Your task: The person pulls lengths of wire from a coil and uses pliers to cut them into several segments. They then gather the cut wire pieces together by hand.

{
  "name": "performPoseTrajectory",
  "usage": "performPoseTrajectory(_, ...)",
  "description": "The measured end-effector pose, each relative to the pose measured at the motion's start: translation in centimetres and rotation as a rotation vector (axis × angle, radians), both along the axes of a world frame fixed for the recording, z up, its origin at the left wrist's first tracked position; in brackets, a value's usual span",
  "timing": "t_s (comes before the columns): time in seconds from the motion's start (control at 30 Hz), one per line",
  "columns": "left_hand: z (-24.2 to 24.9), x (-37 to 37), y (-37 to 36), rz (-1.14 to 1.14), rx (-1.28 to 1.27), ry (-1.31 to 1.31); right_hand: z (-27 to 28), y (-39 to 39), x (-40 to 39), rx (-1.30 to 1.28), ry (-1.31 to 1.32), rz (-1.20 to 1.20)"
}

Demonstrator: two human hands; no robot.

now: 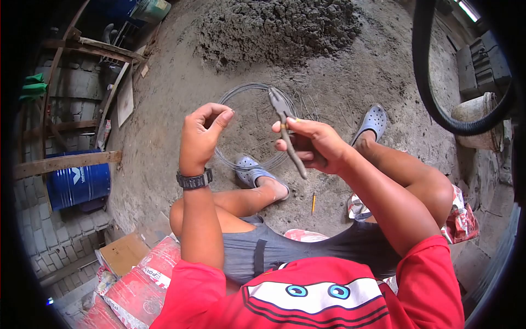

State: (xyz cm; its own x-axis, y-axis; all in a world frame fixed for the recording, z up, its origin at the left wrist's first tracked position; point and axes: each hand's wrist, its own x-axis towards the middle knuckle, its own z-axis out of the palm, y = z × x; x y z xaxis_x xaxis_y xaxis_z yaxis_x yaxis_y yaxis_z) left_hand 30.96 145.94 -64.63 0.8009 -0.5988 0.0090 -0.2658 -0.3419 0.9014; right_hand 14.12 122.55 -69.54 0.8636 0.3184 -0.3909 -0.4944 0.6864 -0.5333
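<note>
My right hand [318, 143] grips a pair of pliers [280, 104] by the handles, their jaws pointing up and away from me. A coil of thin grey wire [226, 98] lies on the ground between my feet, partly behind the pliers and my hands. To its left, my left hand [201, 134] is raised with thumb and forefinger pinched together. Whatever sits in that pinch, if anything, is too small to make out. A dark wristwatch [194, 179] is on the left wrist.
A heap of wet grey mortar [274, 30] rises beyond the coil. A yellow pencil [313, 203] lies by my legs. Red-and-white sacks [143, 279] are beneath and beside me. A blue drum [79, 178] stands left, a bucket [476, 120] right, and a black hose [424, 71] loops overhead.
</note>
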Motion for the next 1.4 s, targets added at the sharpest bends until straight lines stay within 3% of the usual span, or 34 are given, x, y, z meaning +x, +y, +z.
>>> performPoseTrajectory(0.03,0.1,0.2,0.1,-0.001,-0.001,0.000,0.1,-0.4,-0.1,0.261,-0.004,-0.020)
performPoseTrajectory(0.1,0.4,0.5,0.4,-0.003,-0.041,0.025,0.5,-0.9,0.1,0.299,-0.023,-0.023)
performPoseTrajectory(0.17,0.5,0.4,0.4,0.004,-0.021,0.012,0.7,-1.5,0.6,-0.093,0.012,-0.022)
performPoseTrajectory(0.2,0.6,0.4,0.5,0.010,0.000,0.000,0.6,-1.4,1.3,-0.596,0.008,0.025)
performPoseTrajectory(0.23,0.5,0.3,0.5,0.011,0.001,0.000,-0.2,-1.4,1.3,-0.595,0.008,0.025)
performPoseTrajectory(0.3,0.4,0.0,0.3,0.004,0.277,-0.133,-2.5,-1.4,0.8,-1.426,-0.108,0.096)
performPoseTrajectory(0.33,0.5,-0.3,-0.2,0.000,0.275,-0.132,-3.2,-1.6,0.6,-1.843,-0.166,0.132)
performPoseTrajectory(0.37,0.7,-0.7,-0.7,-0.003,0.319,-0.203,-3.8,-1.8,0.5,-1.846,-0.163,0.131)
performPoseTrajectory(0.47,0.5,0.0,-0.4,0.022,0.332,-0.237,-1.9,-1.4,0.8,-0.467,0.236,0.014)
performPoseTrajectory(0.5,0.4,0.4,-0.1,0.041,0.290,-0.203,-1.9,-1.3,0.8,-0.465,0.234,0.019)
performPoseTrajectory(0.57,0.3,0.7,0.2,0.050,0.210,-0.164,-1.8,-1.5,0.4,-0.077,0.064,-0.006)
performPoseTrajectory(0.63,0.0,1.0,0.7,0.058,0.129,-0.127,-1.8,-2.3,0.6,-0.071,0.036,0.041)
performPoseTrajectory(0.7,-0.2,1.4,1.3,0.074,0.166,-0.109,-2.3,-2.9,1.2,-0.597,0.086,0.152)
performPoseTrajectory(0.73,-0.2,1.4,1.3,0.073,0.166,-0.110,-3.6,-2.2,1.6,-1.287,-0.092,0.203)
performPoseTrajectory(0.77,0.0,1.3,1.3,0.077,0.177,-0.119,-4.6,-2.1,1.2,-1.286,-0.094,0.203)
performPoseTrajectory(0.83,0.2,1.1,1.3,0.079,0.190,-0.125,-5.1,-1.6,0.0,-1.656,0.015,0.224)
performPoseTrajectory(0.9,0.3,1.1,1.0,0.094,0.194,-0.132,-5.8,-1.9,0.2,-1.562,0.054,0.284)
performPoseTrajectory(0.97,0.7,0.9,0.9,0.122,0.215,-0.142,-5.9,-0.9,0.1,-0.773,0.400,0.024)
performPoseTrajectory(1.1,0.3,0.8,0.6,0.141,0.159,-0.106,-4.2,0.7,-0.1,-0.477,0.396,-0.020)
performPoseTrajectory(1.17,0.0,0.5,0.2,0.127,0.161,-0.114,-2.0,1.6,0.1,-0.477,0.328,-0.001)
performPoseTrajectory(1.27,0.5,-0.9,-0.8,0.092,0.183,-0.111,0.5,2.2,0.4,-0.613,-0.002,0.102)
performPoseTrajectory(1.4,0.4,-2.0,-1.9,0.034,0.188,-0.094,1.8,2.4,0.2,-0.638,-0.069,0.071)
